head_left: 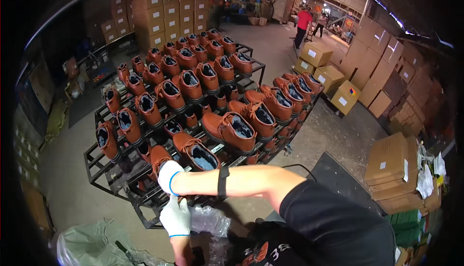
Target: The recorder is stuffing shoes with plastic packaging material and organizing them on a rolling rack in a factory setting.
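Observation:
My right hand point(170, 175), in a white glove with a blue cuff edge, reaches across to the near end of the rack. It is against or just in front of a brown lace-up ankle boot point(159, 155); its fingers are hidden, so I cannot tell whether it grips the boot. Just below, my gloved left hand point(176, 217) points up toward the right wrist, thumb and forefinger apart, with nothing visible in it. Beside the right forearm stands another brown boot point(195, 153) with a dark fluffy lining. Rows of similar boots fill the black metal rack point(107, 170).
Clear plastic wrapping point(210, 221) lies near my left hand, and a pale plastic sheet point(94, 242) at lower left. Stacked cartons point(169, 12) rise behind the rack. More boxes point(390, 162) stand at right. A person in red point(303, 22) is far off.

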Tool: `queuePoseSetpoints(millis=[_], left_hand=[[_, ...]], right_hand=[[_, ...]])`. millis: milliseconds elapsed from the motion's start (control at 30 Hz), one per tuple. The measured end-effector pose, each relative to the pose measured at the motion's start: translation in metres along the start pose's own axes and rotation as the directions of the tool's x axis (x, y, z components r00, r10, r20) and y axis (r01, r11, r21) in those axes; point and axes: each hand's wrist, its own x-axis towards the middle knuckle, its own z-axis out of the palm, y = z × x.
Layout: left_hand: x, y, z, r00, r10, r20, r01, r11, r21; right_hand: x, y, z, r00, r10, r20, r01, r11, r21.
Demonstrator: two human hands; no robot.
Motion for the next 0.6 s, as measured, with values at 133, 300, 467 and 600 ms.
queuePoseSetpoints(millis=[133, 300, 467, 600], left_hand=[[-0.012, 0.024, -0.042, 0.986, -0.16, 0.036, 0.162, 0.913, -0.375], [-0.021, 0.085, -0.038, 0.922, 0.366, -0.128, -0.3, 0.461, -0.835], [-0.057, 0.084, 0.066, 0.924, 0.381, -0.022, -0.281, 0.64, -0.716], [-0.037, 0.105, 0.071, 0.823, 0.562, -0.087, -0.555, 0.762, -0.333]], right_hand=[[-0.101, 0.015, -0.025, 0.906, -0.072, -0.418, 0.237, 0.903, 0.358], [-0.251, 0.037, -0.033, 0.693, -0.049, -0.719, 0.582, 0.626, 0.519], [-0.31, 0.102, -0.041, 0.926, 0.062, -0.372, 0.15, 0.845, 0.514], [-0.328, 0.121, -0.023, 0.845, -0.367, -0.388, 0.451, 0.879, 0.152]])
